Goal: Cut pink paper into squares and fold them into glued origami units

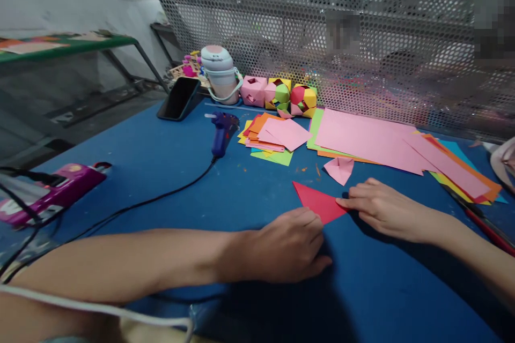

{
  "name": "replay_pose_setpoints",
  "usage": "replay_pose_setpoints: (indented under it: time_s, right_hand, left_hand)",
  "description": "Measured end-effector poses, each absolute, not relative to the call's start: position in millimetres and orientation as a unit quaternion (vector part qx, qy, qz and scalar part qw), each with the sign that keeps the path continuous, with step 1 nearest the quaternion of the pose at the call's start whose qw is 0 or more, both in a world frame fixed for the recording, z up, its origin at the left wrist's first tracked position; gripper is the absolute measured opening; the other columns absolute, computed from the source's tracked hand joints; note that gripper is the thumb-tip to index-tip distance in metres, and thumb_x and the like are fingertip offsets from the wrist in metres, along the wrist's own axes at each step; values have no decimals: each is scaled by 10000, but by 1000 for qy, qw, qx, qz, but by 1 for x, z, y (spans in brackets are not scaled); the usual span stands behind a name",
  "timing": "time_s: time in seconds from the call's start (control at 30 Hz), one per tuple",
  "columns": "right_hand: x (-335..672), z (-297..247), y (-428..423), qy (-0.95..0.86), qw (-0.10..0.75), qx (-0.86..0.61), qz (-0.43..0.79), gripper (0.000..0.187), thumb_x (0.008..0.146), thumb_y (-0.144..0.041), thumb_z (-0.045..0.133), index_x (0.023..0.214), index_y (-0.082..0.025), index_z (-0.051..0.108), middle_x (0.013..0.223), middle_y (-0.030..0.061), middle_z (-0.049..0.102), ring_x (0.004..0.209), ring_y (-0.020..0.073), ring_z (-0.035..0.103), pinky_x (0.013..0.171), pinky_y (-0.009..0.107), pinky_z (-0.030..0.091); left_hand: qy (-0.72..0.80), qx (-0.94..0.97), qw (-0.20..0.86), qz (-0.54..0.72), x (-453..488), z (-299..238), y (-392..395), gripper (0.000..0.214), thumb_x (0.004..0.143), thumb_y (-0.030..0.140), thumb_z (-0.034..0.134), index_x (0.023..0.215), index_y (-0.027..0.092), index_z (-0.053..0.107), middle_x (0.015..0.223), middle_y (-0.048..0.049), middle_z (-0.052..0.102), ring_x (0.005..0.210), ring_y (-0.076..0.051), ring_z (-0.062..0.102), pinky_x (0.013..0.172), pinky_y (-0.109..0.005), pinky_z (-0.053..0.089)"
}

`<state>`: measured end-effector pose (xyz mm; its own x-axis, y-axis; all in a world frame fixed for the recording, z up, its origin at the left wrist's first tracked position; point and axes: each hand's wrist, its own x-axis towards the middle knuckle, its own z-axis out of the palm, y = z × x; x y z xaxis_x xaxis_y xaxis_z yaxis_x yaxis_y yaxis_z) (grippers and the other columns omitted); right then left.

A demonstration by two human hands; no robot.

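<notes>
A red paper triangle [317, 201] lies flat on the blue table [169, 171]. My left hand [287, 246] rests at its near corner, fingers curled down over the paper's edge. My right hand [384, 209] lies flat to the right, fingertips pressing the triangle's right corner. A small folded pink piece [339, 169] sits just beyond the triangle, untouched.
Stacks of coloured paper [273, 136] and large pink sheets [370, 139] lie behind. A blue glue gun [222, 131] with a black cord, a phone [179, 97], a pink-lidded jug [219, 72], paper cubes [279, 94] and a perforated screen stand at the back. A purple tool [52, 190] lies left.
</notes>
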<state>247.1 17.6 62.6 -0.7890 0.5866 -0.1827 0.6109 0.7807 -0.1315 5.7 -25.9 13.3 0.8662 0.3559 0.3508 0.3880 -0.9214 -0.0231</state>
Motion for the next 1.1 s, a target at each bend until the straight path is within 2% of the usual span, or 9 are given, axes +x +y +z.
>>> replay_pose_setpoints:
  time_s: [0.2, 0.37, 0.5, 0.57, 0.63, 0.77, 0.87, 1.0, 1.1]
  right_hand:
    - [277, 58, 1, 934, 52, 346, -72, 369, 880, -112, 366, 1101, -234, 635, 826, 54, 618, 753, 195, 546, 726, 362, 348]
    - [278, 58, 1, 925, -12, 372, -80, 310, 855, -104, 395, 943, -203, 675, 809, 57, 621, 764, 192, 556, 733, 364, 377]
    - [259, 51, 5, 911, -101, 393, -74, 286, 870, -114, 394, 998, -170, 644, 882, 77, 632, 848, 201, 553, 764, 363, 405]
    - [246, 43, 6, 913, -120, 386, -59, 268, 885, -133, 406, 1031, -152, 630, 929, 92, 639, 880, 208, 552, 773, 365, 408]
    - [234, 34, 6, 923, -122, 364, -36, 262, 902, -154, 410, 1050, -138, 625, 953, 109, 642, 881, 211, 552, 757, 361, 409]
    - [222, 19, 4, 939, -117, 321, 27, 269, 919, -181, 402, 1024, -114, 641, 966, 135, 650, 845, 228, 545, 688, 356, 396]
    - [223, 13, 2, 941, -130, 306, 59, 270, 917, -164, 399, 1015, -91, 640, 965, 143, 659, 835, 235, 539, 676, 360, 387]
    - [225, 11, -1, 939, -141, 304, 79, 269, 911, -135, 394, 1006, -84, 640, 907, 142, 665, 803, 223, 542, 676, 357, 379]
    - [224, 13, -3, 934, -138, 321, 67, 248, 898, -167, 426, 993, -98, 645, 896, 132, 655, 809, 226, 544, 696, 363, 380]
  left_hand:
    - [-200, -968, 24, -148, 7, 16, -24, 333, 911, 373, 411, 784, 116, 581, 751, -81, 577, 723, -191, 540, 654, -302, 469]
    - [-210, -971, -17, -109, 8, 20, -16, 327, 908, 364, 405, 750, 135, 574, 753, -64, 575, 646, -172, 536, 589, -296, 476]
    - [-254, -954, -43, -154, 9, 19, -5, 254, 923, 243, 381, 911, 118, 601, 1004, -114, 612, 854, -201, 573, 714, -318, 504]
    - [-272, -943, -45, -187, 9, 15, 2, 240, 919, 215, 405, 1003, 104, 600, 1182, -151, 564, 1013, -226, 545, 827, -355, 489]
    - [-271, -942, -46, -192, 9, 10, 7, 240, 903, 237, 461, 1049, 106, 600, 1255, -158, 534, 1074, -236, 525, 894, -377, 463]
    - [-251, -954, 12, -164, 8, 3, 11, 281, 924, 275, 434, 1062, 99, 603, 1153, -136, 625, 1065, -251, 561, 895, -397, 458]
    - [-267, -947, 92, -154, 8, 0, 9, 379, 922, 356, 432, 1061, 45, 596, 1138, -205, 630, 1081, -300, 576, 894, -429, 451]
    - [-307, -934, 148, -111, 6, 1, 6, 502, 873, 482, 478, 933, 4, 617, 1024, -308, 637, 929, -345, 642, 787, -439, 482]
    - [-336, -925, 150, -96, 5, 9, 8, 562, 869, 546, 434, 876, 16, 621, 889, -290, 655, 816, -338, 652, 691, -427, 491]
